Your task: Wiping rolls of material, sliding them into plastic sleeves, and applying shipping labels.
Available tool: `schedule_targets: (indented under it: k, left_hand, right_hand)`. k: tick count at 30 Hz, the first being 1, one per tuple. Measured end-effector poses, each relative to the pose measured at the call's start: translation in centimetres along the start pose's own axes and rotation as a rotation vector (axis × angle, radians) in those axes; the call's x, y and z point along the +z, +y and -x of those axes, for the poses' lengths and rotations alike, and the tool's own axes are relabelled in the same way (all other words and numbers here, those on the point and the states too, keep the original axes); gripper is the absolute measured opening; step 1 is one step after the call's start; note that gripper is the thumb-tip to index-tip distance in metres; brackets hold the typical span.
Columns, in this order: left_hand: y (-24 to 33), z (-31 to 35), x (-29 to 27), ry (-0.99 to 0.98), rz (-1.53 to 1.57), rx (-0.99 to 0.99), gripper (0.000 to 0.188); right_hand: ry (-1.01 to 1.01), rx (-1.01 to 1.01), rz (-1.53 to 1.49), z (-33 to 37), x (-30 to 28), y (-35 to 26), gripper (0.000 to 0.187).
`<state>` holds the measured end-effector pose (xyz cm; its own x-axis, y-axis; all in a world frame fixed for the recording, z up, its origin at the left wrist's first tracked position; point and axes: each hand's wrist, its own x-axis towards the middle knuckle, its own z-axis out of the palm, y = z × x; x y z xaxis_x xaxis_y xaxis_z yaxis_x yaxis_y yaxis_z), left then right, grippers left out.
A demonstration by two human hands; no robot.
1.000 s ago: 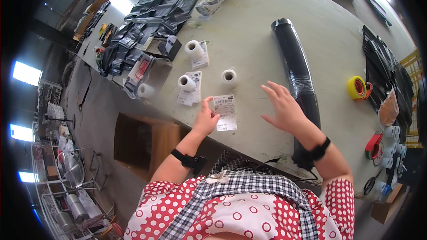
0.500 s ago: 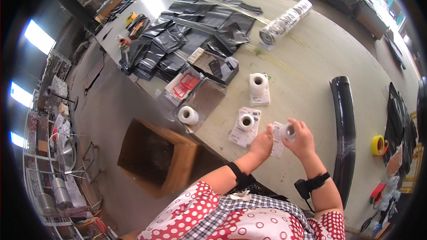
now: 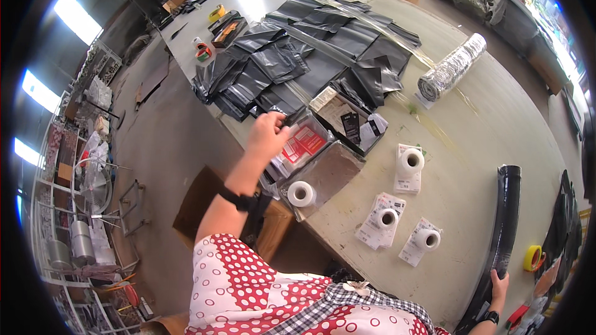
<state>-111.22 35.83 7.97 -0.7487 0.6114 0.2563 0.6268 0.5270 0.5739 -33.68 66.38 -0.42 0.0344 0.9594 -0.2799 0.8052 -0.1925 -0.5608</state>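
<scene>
My left hand (image 3: 267, 138) is at the left corner of an open box holding red and white cards (image 3: 303, 144), close to the heap of black plastic bags (image 3: 273, 65). Its fingers are drawn together; what they pinch, if anything, I cannot make out. Far to the right, my right hand (image 3: 498, 284) grips the near part of a long black plastic roll (image 3: 506, 217). Between the hands, small white rolls (image 3: 428, 239) stand on stacks of printed labels (image 3: 380, 231). Another white roll (image 3: 301, 193) stands at the table's left edge.
A second open box (image 3: 347, 118) holds black and white cards. Beyond lies a silvery wrapped roll (image 3: 453, 68). Yellow tape (image 3: 532, 258) lies at the right. An open cardboard carton (image 3: 273, 229) stands below the table's left edge.
My right hand has let go of a small white roll, now standing on labels, and moved to the black roll. My left hand has moved up and left to the card box. The view has shifted.
</scene>
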Motion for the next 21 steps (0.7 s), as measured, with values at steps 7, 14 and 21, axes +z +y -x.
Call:
schedule_targets:
  k: [7, 14, 21]
  left_hand:
    - [-10.7, -14.7, 1.9, -0.074, -0.277, -0.075, 0.043]
    - [-10.7, -22.8, 10.3, -0.106, -0.560, -0.044, 0.025]
    - [-28.2, -20.6, 1.6, 0.712, 0.385, -0.753, 0.038]
  right_hand:
    - [0.181, -0.085, 0.629, 7.8, 3.3, -9.0, 0.084]
    - [0.085, 0.051, 0.251, 7.9, 2.6, -12.7, 0.088]
    - [0.015, 0.061, 0.207, 5.3, 4.9, -13.3, 0.092]
